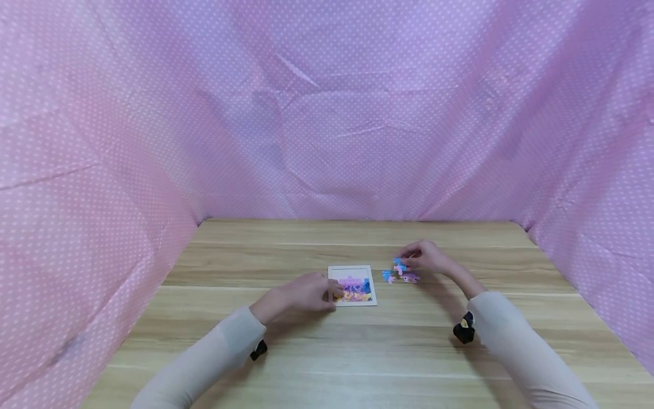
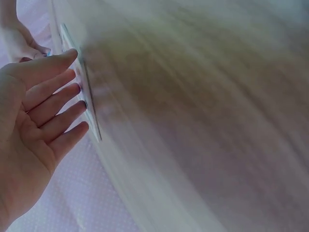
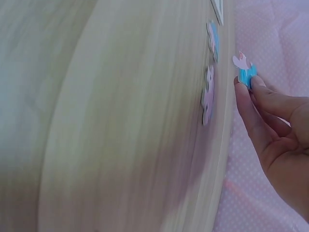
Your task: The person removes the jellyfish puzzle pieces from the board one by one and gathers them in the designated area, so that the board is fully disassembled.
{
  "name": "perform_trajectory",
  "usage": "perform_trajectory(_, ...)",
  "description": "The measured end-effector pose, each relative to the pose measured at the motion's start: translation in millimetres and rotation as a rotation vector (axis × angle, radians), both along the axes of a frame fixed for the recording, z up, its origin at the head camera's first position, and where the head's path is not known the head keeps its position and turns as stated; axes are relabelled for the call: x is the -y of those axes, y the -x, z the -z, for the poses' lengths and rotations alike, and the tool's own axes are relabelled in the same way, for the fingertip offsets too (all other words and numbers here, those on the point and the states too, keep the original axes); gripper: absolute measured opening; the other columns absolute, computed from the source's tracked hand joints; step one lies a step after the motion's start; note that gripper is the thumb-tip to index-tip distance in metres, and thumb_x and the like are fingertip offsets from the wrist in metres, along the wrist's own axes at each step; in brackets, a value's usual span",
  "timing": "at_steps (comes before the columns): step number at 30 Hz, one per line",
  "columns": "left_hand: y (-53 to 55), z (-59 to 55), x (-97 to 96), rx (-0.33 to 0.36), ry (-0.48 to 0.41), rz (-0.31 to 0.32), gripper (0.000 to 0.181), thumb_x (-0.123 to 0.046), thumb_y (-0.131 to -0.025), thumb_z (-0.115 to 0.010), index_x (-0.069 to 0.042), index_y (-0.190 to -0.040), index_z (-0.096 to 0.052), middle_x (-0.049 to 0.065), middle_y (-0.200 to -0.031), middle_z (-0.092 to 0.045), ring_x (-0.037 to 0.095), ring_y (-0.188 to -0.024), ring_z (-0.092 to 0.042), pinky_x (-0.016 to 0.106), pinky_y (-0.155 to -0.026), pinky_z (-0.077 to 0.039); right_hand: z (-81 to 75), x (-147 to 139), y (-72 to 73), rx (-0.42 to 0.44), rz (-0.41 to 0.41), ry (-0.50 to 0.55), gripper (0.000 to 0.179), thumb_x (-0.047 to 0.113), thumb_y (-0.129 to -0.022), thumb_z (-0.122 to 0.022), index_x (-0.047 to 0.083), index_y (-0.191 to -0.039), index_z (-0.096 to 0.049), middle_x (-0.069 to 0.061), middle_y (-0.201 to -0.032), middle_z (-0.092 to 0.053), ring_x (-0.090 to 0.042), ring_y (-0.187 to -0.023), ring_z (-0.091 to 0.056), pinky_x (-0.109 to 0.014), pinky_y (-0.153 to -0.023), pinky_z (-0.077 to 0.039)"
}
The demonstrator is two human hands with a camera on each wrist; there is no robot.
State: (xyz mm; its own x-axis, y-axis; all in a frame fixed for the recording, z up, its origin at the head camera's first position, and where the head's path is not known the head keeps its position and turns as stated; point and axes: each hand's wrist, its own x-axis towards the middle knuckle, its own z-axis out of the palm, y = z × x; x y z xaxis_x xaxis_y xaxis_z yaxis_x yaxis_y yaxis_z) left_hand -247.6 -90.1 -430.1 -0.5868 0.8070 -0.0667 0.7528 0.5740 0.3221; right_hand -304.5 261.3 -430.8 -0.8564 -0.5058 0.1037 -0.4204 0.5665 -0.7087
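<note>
Between finger and thumb, my right hand [image 1: 425, 257] pinches a blue and pink jigsaw piece [image 3: 247, 72], raised over the table in the right wrist view. Two more pieces lie below it: a blue and pink jigsaw piece [image 1: 388, 276] and a mostly pink jigsaw piece [image 1: 410, 278]. My left hand [image 1: 309, 291] rests at the left edge of a white-framed puzzle board [image 1: 352, 267], its fingers extended over the picture. The board's lower part shows a colourful joined picture, while its upper part is bare white. The left fingers cover some of the board's left side.
The wood-grain table [image 1: 357, 352] extends around the board and pieces. Pink dotted cloth [image 1: 327, 125] hangs behind the table and along both sides. Each wrist wears a small black device, partly seen below the sleeves.
</note>
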Motion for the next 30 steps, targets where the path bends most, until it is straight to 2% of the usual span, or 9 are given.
perform_trajectory(5,-2.7,3.0,1.4,-0.023,0.012,-0.017,0.032,-0.023,-0.098,-0.068,-0.014,-0.129,-0.070,0.002,-0.138,-0.061,0.015,-0.122,-0.059,0.027,-0.094,-0.048,-2.3,-10,-1.4,-0.021,0.002,-0.005,0.015,-0.004,-0.092,-0.069,-0.014,-0.104,-0.071,-0.021,-0.097,-0.073,-0.022,-0.084,-0.067,-0.026,-0.073,-0.056)
perform_trajectory(8,-3.9,4.5,1.8,-0.016,0.007,-0.040,0.033,-0.024,-0.099,-0.067,-0.015,-0.131,-0.069,0.002,-0.140,-0.059,0.015,-0.119,-0.058,0.026,-0.089,-0.046,-5.3,-15,-3.4,-0.030,0.024,-0.020,0.014,-0.002,-0.092,-0.070,-0.012,-0.102,-0.071,-0.018,-0.094,-0.073,-0.023,-0.085,-0.067,-0.026,-0.074,-0.055)
perform_trajectory(13,-3.5,6.3,2.0,0.010,-0.026,-0.030,0.032,-0.021,-0.099,-0.067,-0.013,-0.130,-0.069,0.004,-0.139,-0.059,0.014,-0.122,-0.059,0.023,-0.088,-0.048,-9.3,-26,-7.9,0.020,0.048,0.006,0.013,-0.001,-0.092,-0.070,-0.012,-0.098,-0.070,-0.017,-0.088,-0.072,-0.021,-0.078,-0.067,-0.026,-0.068,-0.055)
perform_trajectory(17,-3.3,6.8,2.5,0.016,-0.031,-0.020,0.032,-0.020,-0.099,-0.067,-0.012,-0.130,-0.069,0.004,-0.138,-0.060,0.015,-0.123,-0.058,0.024,-0.090,-0.049,-8.7,-37,-10.0,0.041,0.079,0.017,0.013,-0.001,-0.092,-0.070,-0.013,-0.097,-0.069,-0.017,-0.089,-0.071,-0.019,-0.077,-0.067,-0.024,-0.068,-0.056)
perform_trajectory(21,-3.9,7.6,2.4,0.020,-0.032,-0.026,0.033,-0.020,-0.099,-0.067,-0.011,-0.130,-0.068,0.003,-0.138,-0.060,0.017,-0.131,-0.053,0.027,-0.099,-0.048,-6.4,-47,-11.2,0.028,0.104,-0.011,0.012,-0.003,-0.091,-0.070,-0.014,-0.096,-0.069,-0.017,-0.088,-0.072,-0.017,-0.078,-0.066,-0.023,-0.069,-0.055)
perform_trajectory(26,-4.1,7.1,1.2,0.037,-0.050,-0.031,0.032,-0.020,-0.098,-0.068,-0.010,-0.128,-0.069,0.003,-0.135,-0.062,0.016,-0.129,-0.054,0.024,-0.092,-0.049,-3.1,-55,-15.1,0.119,0.107,0.029,0.015,-0.006,-0.090,-0.070,-0.019,-0.097,-0.066,-0.020,-0.085,-0.071,-0.018,-0.073,-0.067,-0.028,-0.066,-0.059)
perform_trajectory(30,-3.5,7.2,0.9,0.036,-0.044,-0.035,0.032,-0.020,-0.098,-0.068,-0.010,-0.129,-0.069,0.003,-0.135,-0.061,0.017,-0.130,-0.053,0.025,-0.096,-0.048,0.3,-58,-19.0,0.186,0.102,0.067,0.017,-0.009,-0.090,-0.068,-0.023,-0.099,-0.063,-0.023,-0.086,-0.071,-0.016,-0.071,-0.067,-0.031,-0.064,-0.060)
